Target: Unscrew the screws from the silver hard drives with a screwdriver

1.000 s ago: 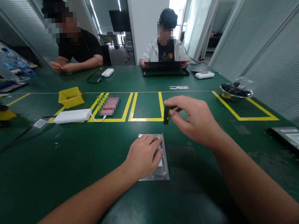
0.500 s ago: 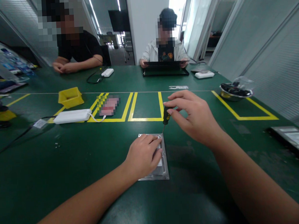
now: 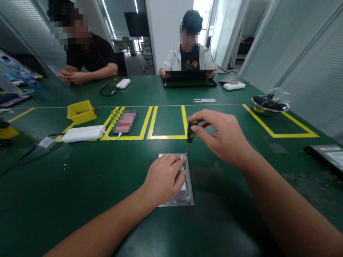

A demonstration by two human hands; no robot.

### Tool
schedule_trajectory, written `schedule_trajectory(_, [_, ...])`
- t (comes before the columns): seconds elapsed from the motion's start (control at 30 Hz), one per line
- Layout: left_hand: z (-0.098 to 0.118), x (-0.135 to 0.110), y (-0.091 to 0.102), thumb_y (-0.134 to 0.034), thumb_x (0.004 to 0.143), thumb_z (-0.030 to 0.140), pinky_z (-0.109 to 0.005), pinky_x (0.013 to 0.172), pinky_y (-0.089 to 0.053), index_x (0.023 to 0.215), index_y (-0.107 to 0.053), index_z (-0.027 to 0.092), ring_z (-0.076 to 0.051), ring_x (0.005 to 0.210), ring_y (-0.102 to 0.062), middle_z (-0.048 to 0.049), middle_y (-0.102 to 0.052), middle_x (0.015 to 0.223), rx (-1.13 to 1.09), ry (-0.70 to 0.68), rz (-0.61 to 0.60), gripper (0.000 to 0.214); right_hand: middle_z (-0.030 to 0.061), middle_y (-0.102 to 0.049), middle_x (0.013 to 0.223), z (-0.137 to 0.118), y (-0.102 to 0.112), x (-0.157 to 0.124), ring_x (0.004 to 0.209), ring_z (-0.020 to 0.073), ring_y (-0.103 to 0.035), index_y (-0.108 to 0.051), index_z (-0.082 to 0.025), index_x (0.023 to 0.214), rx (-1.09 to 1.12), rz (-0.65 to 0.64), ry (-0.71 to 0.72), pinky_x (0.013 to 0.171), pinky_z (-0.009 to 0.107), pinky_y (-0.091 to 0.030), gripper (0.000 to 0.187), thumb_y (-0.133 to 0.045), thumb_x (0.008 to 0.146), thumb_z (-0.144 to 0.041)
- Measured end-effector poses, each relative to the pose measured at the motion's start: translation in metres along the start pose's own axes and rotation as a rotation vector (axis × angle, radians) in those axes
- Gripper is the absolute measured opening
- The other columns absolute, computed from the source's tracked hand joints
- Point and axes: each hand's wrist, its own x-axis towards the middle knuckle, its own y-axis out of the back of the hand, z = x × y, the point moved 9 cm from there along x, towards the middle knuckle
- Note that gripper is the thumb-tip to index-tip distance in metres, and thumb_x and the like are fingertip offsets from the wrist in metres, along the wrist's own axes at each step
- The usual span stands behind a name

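A silver hard drive [image 3: 189,198] lies flat on the green table in front of me. My left hand [image 3: 166,176] rests on top of it with the fingers stretched out, covering much of its label. My right hand [image 3: 218,135] pinches the handle of a small screwdriver [image 3: 190,133], dark green with yellow marks. The screwdriver leans slightly, and its thin shaft points down to the far right corner of the drive. Whether a screw sits under the tip is too small to tell.
A second hard drive [image 3: 334,160] lies at the right. A metal bowl [image 3: 271,108] of dark parts stands behind it. To the left are a white power strip [image 3: 84,134], a yellow bin [image 3: 81,112] and tiny screws [image 3: 66,167]. Two people sit across the table.
My right hand's fingers have shifted slightly lower around the screwdriver handle, which has turned a little. The left hand and the drive stay put.
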Motion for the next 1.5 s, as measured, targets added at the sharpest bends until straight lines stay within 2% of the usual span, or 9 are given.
schedule_trajectory(0.23, [-0.001,0.0,0.001,-0.05,0.095,0.029,-0.045,0.096,-0.046,0.123,-0.064,0.017,-0.026,0.106,-0.058,-0.0073,-0.067,0.118,-0.023,0.001,0.0,0.034,0.0034,-0.073,0.097,-0.001,0.002,0.0,0.084,0.017,-0.068,-0.069,-0.014,0.1,-0.003,0.002,-0.007,0.077,0.029,-0.051,0.015,-0.063,0.087,-0.014])
schedule_trajectory(0.4, [-0.003,0.0,0.003,-0.048,0.097,0.031,-0.044,0.095,-0.046,0.12,-0.066,0.017,-0.025,0.103,-0.058,-0.0069,-0.068,0.116,-0.05,0.0,0.01,0.032,0.006,-0.073,0.1,-0.005,0.004,0.0,0.09,0.0189,-0.068,-0.069,-0.013,0.1,-0.042,0.014,0.04,0.081,0.03,-0.051,0.015,-0.062,0.087,-0.015])
schedule_trajectory(0.7, [-0.004,0.001,0.003,-0.045,0.098,0.027,-0.044,0.095,-0.045,0.118,-0.067,0.018,-0.024,0.104,-0.059,-0.0066,-0.068,0.116,-0.066,-0.006,0.011,0.031,0.0065,-0.072,0.099,-0.01,0.007,0.0,0.088,0.0186,-0.066,-0.069,-0.013,0.101,-0.088,0.011,0.087,0.081,0.03,-0.051,0.016,-0.061,0.087,-0.016])
schedule_trajectory(0.93, [-0.004,0.002,0.003,-0.042,0.099,0.026,-0.042,0.093,-0.046,0.119,-0.067,0.019,-0.023,0.103,-0.059,-0.0062,-0.068,0.115,-0.065,-0.002,-0.005,0.032,0.0075,-0.071,0.099,-0.01,0.006,0.001,0.092,0.0198,-0.065,-0.069,-0.011,0.102,-0.096,-0.025,0.078,0.083,0.032,-0.05,0.017,-0.061,0.088,-0.017])
schedule_trajectory(1.27, [-0.003,0.002,0.003,-0.045,0.098,0.026,-0.044,0.094,-0.047,0.119,-0.067,0.019,-0.023,0.103,-0.059,-0.0069,-0.068,0.115,-0.07,-0.004,0.012,0.032,0.0088,-0.066,0.1,-0.009,0.002,0.0,0.092,0.0203,-0.061,-0.068,-0.012,0.104,-0.138,-0.042,0.046,0.079,0.032,-0.05,0.019,-0.062,0.089,-0.021])
schedule_trajectory(1.5, [-0.002,0.002,0.004,-0.045,0.097,0.026,-0.045,0.094,-0.048,0.119,-0.067,0.018,-0.024,0.103,-0.059,-0.0079,-0.068,0.115,-0.075,-0.008,0.013,0.032,0.0081,-0.062,0.097,-0.008,0.006,0.0,0.088,0.0197,-0.059,-0.07,-0.016,0.099,-0.124,0.023,0.042,0.075,0.033,-0.049,0.015,-0.065,0.087,-0.023])
